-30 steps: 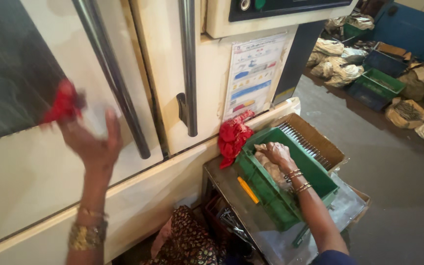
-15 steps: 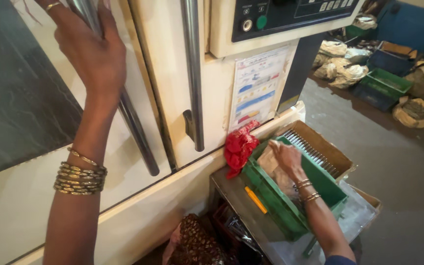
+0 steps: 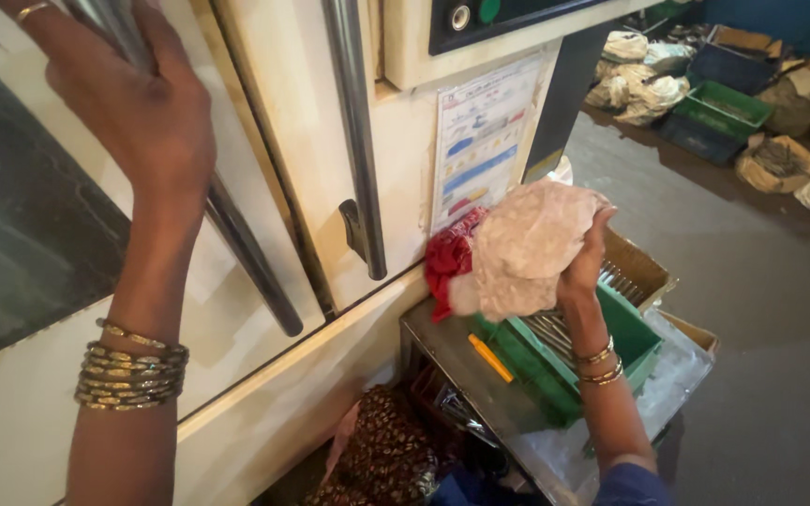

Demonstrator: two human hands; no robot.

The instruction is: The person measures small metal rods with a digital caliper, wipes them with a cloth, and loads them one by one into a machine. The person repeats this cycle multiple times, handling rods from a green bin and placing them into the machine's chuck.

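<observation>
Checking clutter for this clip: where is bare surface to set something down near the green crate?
Bare strip of the metal stand left of the green crate, beside the orange stick. The crate, full of rods, is crowded. Grey floor to the right is open.

Green crate (image 3: 555, 375) of metal rods; poster (image 3: 482, 141) — sacks (image 3: 635, 70) beyond.

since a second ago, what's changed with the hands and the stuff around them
The left hand let the red cloth out of view, rose and closed on the slanted metal door handle. The right hand left the green crate and lifted a pale crumpled cloth out of it. The crate, the red cloth beside it and the metal stand stayed put.
</observation>
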